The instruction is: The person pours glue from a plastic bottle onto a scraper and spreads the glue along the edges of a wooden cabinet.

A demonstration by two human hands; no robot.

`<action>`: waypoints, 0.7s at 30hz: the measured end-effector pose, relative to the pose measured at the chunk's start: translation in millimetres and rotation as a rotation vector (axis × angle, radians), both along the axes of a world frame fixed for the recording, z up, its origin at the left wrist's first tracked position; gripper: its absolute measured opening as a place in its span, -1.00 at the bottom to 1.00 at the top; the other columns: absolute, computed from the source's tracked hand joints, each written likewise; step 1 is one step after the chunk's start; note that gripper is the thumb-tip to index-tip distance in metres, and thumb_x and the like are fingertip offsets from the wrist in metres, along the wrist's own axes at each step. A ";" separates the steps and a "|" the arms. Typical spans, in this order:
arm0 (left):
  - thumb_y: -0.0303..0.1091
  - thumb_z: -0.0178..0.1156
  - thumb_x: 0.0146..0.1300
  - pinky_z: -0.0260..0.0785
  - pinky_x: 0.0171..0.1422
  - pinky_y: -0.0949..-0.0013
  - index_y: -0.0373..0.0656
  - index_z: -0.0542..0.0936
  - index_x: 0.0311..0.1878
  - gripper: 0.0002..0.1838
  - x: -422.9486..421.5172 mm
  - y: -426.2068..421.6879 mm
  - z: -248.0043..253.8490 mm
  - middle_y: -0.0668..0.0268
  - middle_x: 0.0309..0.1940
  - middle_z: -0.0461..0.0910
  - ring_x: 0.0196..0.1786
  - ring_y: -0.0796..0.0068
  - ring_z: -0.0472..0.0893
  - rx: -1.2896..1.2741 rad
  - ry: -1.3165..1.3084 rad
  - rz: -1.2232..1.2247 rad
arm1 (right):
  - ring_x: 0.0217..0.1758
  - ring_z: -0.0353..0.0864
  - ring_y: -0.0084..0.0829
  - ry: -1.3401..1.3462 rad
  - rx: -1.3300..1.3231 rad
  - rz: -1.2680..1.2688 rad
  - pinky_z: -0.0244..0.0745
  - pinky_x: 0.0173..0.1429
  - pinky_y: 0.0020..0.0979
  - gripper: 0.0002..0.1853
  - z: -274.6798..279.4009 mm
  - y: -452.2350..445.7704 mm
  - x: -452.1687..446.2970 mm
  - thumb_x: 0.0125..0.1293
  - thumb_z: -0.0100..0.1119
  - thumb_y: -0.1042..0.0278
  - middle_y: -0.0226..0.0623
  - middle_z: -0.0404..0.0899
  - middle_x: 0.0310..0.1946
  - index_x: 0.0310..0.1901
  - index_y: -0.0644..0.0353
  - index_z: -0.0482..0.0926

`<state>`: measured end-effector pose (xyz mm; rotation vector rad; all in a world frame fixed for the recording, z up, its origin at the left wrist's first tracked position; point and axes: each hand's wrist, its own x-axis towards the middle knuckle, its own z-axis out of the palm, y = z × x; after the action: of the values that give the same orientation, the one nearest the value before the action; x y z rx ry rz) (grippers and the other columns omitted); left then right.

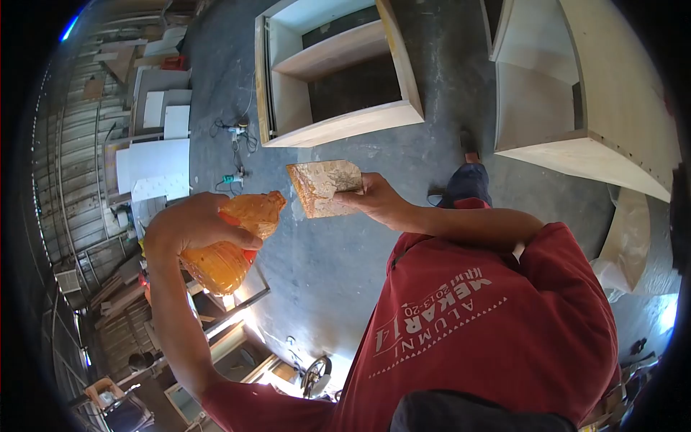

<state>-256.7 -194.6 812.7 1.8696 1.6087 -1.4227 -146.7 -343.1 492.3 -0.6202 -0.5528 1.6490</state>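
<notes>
Two items are clamped: amber bottle (216, 268) in left hand (201, 222), flat piece (322, 186) in right hand (383, 201), near but apart, above floor (320, 288).

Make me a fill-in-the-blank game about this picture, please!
1. The left hand holds a container whose main colour is ____.
2. The hand gripping the flat piece is the person's ____ one.
3. The colour of the shirt is ____.
4. Right after MEKAR, the shirt shows the number ____.

Missing words: orange; right; red; 14.
</notes>
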 end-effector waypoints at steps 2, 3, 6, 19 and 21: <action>0.20 0.69 -0.10 0.60 0.12 0.24 -0.17 0.77 0.19 -0.16 6.5 -1.9 3.7 0.14 -0.09 0.84 -0.09 0.27 0.83 -0.030 -0.028 0.028 | 0.16 0.71 -0.53 0.005 -0.015 -0.014 0.63 0.27 -0.38 -0.64 3.8 -1.8 1.7 0.56 0.37 0.33 -0.32 0.77 0.12 0.27 0.33 0.69; 0.20 0.69 -0.10 0.60 0.12 0.24 -0.17 0.77 0.19 -0.16 9.1 -2.2 5.2 0.14 -0.09 0.84 -0.09 0.27 0.83 -0.030 -0.027 0.020 | 0.16 0.71 -0.52 0.011 -0.031 -0.014 0.63 0.27 -0.38 -0.64 5.7 -2.3 2.1 0.56 0.37 0.34 -0.32 0.77 0.12 0.28 0.32 0.69; 0.18 0.69 -0.08 0.61 0.10 0.26 -0.17 0.78 0.16 -0.20 17.3 -3.7 9.9 0.17 -0.11 0.84 -0.13 0.30 0.83 -0.054 -0.093 0.089 | 0.16 0.71 -0.52 0.015 -0.023 -0.034 0.64 0.26 -0.38 -0.65 4.2 -1.7 2.9 0.56 0.37 0.35 -0.31 0.78 0.12 0.27 0.32 0.69; 0.11 0.68 0.05 0.61 0.10 0.30 -0.17 0.76 0.16 -0.29 42.1 0.3 20.0 0.23 -0.10 0.84 -0.13 0.36 0.82 -0.134 -0.160 0.148 | 0.19 0.75 -0.45 0.131 0.028 -0.083 0.66 0.32 -0.33 -0.63 9.5 0.6 11.4 0.57 0.35 0.38 -0.24 0.77 0.14 0.29 0.38 0.65; 0.12 0.67 0.06 0.62 0.09 0.30 -0.17 0.76 0.17 -0.28 42.4 0.0 22.3 0.23 -0.09 0.83 -0.13 0.36 0.82 -0.141 -0.159 0.158 | 0.17 0.74 -0.47 0.115 0.008 -0.083 0.65 0.30 -0.34 -0.64 11.8 0.0 12.2 0.56 0.37 0.37 -0.26 0.78 0.13 0.27 0.37 0.67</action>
<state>-214.4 -194.6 835.0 1.6910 1.5030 -1.2539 -134.5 -343.1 504.1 -0.5319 -0.4435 1.5927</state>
